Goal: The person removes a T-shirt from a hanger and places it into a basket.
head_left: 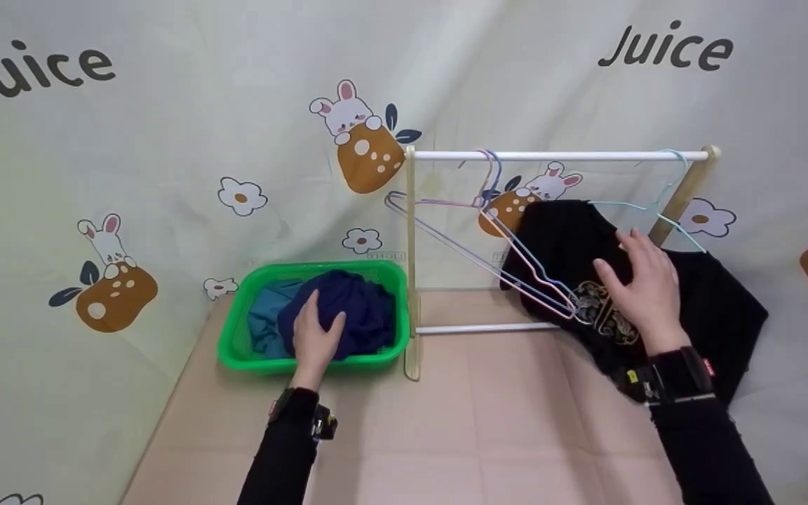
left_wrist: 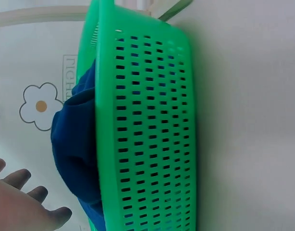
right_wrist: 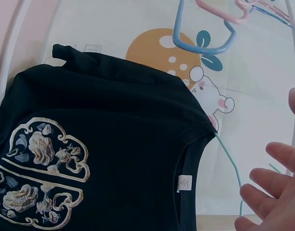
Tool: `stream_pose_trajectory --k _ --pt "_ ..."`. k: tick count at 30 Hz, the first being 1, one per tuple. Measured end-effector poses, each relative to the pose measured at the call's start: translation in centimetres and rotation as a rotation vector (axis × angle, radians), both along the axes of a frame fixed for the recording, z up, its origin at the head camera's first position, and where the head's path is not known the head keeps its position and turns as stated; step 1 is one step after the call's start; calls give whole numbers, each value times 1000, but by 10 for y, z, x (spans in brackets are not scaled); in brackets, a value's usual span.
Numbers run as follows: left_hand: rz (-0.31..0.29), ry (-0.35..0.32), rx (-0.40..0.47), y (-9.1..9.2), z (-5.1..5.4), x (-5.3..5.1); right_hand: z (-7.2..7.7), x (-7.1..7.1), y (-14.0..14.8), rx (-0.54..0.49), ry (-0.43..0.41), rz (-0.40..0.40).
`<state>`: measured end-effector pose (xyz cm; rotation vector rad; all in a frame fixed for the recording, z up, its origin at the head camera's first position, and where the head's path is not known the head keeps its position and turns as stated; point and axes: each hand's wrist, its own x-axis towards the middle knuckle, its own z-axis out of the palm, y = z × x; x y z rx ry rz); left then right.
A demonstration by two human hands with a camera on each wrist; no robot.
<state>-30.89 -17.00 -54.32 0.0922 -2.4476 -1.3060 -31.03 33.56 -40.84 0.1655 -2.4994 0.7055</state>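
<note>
A black T-shirt (head_left: 558,238) with an embroidered floral pattern hangs on a mint-green hanger (head_left: 677,228) at the rack's right end. My right hand (head_left: 646,287) is in front of the shirt near its neckline, fingers spread, holding nothing. In the right wrist view, the shirt's white label (right_wrist: 184,183) shows inside the collar. Over the green basket (head_left: 236,354) is my left hand (head_left: 316,337), its fingers extended beside a bundled dark blue garment (head_left: 358,308). The left wrist view shows those fingers apart from the cloth. A teal garment (head_left: 271,305) lies under it.
A small clothes rack with a white top bar (head_left: 572,156) and wooden posts (head_left: 411,245) stands on the pinkish-beige table covering (head_left: 446,421). Pink and blue hangers (head_left: 509,242) hang left of the shirt. A printed curtain (head_left: 186,133) forms the background.
</note>
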Motion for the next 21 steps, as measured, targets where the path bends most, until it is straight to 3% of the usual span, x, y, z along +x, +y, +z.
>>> stream_pose_trajectory --k 7,15,21 --pt "-49 -22 -66 4 -7 5 7 -5 5 1 13 -13" --pt "-35 -79 -257 8 -8 10 16 -10 11 -8 41 -71" --pt "-37 -103 -345 14 -9 13 23 -15 15 -23 53 -114"
